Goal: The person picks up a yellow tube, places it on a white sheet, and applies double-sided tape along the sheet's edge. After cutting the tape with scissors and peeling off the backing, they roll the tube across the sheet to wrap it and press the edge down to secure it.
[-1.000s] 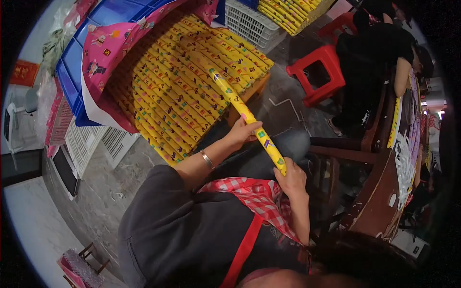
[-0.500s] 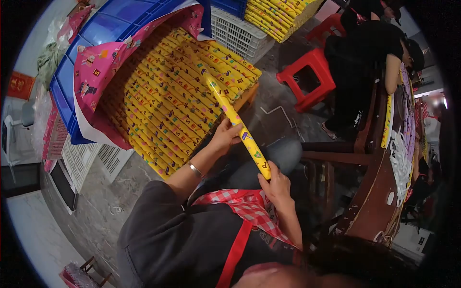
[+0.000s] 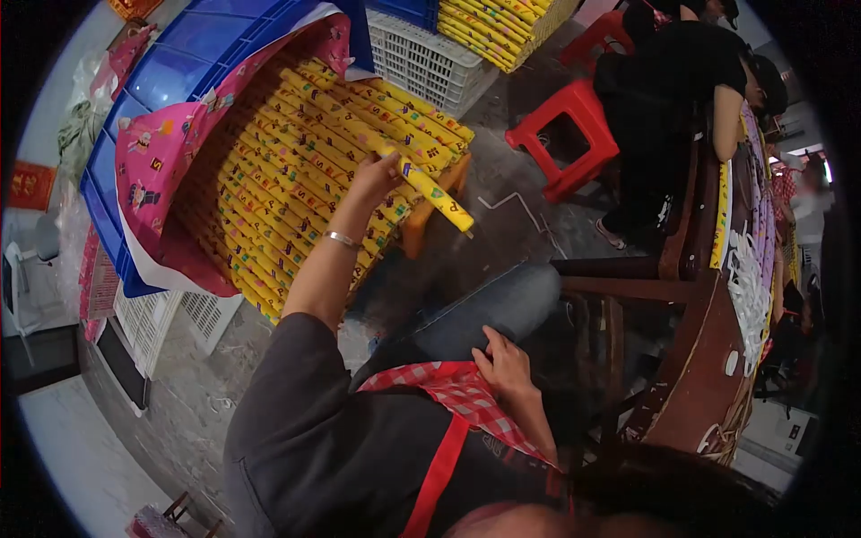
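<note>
My left hand (image 3: 375, 177), with a silver bracelet on its wrist, grips a long yellow patterned roll (image 3: 441, 201) around its middle. The roll lies slantwise over a big stack of similar yellow rolls (image 3: 296, 170), its near end sticking out past the stack's edge. Around the far side of the stack are a pink printed sheet (image 3: 161, 157) and a blue crate (image 3: 184, 54). My right hand (image 3: 505, 365) holds nothing; its fingers are apart above my lap, beside the red checked apron (image 3: 439, 386).
A red stool (image 3: 563, 139) stands beyond the stack, near a co-worker in black (image 3: 664, 99). At the right is a brown table (image 3: 686, 377) bearing white strips (image 3: 746, 287). A white crate (image 3: 421, 63) sits at the back, with more yellow rolls (image 3: 498, 27) nearby.
My left hand has carried the roll up and left over the stack. My right hand has let go of the roll's near end and moved slightly down, fingers apart.
</note>
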`<act>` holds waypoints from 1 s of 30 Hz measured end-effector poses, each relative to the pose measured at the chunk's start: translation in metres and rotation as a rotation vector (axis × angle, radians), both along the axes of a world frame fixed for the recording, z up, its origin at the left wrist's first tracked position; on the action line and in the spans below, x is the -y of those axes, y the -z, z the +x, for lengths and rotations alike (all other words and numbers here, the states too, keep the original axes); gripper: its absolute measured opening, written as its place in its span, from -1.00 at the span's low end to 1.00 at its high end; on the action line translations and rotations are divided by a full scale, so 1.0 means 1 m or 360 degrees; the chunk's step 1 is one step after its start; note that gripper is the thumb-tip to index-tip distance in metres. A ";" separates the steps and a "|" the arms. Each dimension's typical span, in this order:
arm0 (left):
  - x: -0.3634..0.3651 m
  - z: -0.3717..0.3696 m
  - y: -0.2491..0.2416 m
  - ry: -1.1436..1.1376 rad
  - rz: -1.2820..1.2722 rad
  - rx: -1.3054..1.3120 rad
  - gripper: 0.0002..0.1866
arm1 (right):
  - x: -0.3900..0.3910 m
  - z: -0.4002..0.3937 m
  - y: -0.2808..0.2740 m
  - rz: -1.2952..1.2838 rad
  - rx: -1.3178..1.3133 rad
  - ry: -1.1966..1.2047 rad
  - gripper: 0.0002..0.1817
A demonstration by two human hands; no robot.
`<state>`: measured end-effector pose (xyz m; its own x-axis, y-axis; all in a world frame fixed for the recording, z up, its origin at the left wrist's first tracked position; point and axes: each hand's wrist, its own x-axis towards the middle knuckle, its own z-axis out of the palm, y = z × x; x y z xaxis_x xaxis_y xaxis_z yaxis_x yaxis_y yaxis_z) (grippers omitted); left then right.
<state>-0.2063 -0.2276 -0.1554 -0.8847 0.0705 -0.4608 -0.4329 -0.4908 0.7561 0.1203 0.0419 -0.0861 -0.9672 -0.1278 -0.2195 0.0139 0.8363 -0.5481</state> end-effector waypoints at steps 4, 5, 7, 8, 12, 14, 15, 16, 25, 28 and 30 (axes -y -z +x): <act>0.002 -0.061 0.005 -0.0114 0.0044 0.0141 -0.78 | -0.005 -0.001 0.003 -0.0023 0.0049 0.0055 -0.46; 0.002 -0.067 -0.012 -0.0090 -0.0107 0.0165 -0.78 | -0.005 -0.002 0.002 -0.0023 0.0068 0.0062 -0.46; 0.015 -0.087 -0.003 -0.0063 -0.0099 0.0202 -0.76 | -0.007 -0.006 -0.003 -0.0039 0.0352 0.0101 -0.44; 0.021 -0.095 0.001 -0.0076 -0.0099 0.0207 -0.75 | -0.008 -0.007 -0.001 -0.0041 0.0364 0.0108 -0.44; 0.035 -0.126 0.011 -0.0276 -0.0143 0.0378 -0.77 | -0.006 -0.010 0.002 -0.0090 0.0139 0.0090 -0.46; 0.043 -0.136 0.018 -0.0214 -0.0299 0.0364 -0.79 | -0.005 -0.013 0.001 -0.0069 0.0030 0.0080 -0.48; 0.053 -0.143 0.024 -0.0042 -0.0526 0.0367 -0.70 | -0.006 -0.015 0.001 -0.0102 0.0061 0.0082 -0.48; 0.058 -0.149 0.029 0.0134 -0.0750 0.0364 -0.59 | -0.006 -0.017 0.001 -0.0135 0.0090 0.0084 -0.48; 0.054 -0.189 0.100 0.0124 -0.1841 -0.0059 0.06 | -0.006 -0.023 -0.006 -0.0118 0.0347 0.0075 -0.48; 0.026 -0.160 0.047 0.0214 -0.2051 0.0192 -0.03 | -0.006 -0.023 -0.006 -0.0107 0.0462 0.0107 -0.49; 0.013 -0.141 0.022 0.0149 -0.2147 0.0108 -0.09 | -0.006 -0.024 -0.007 -0.0117 0.0444 0.0109 -0.50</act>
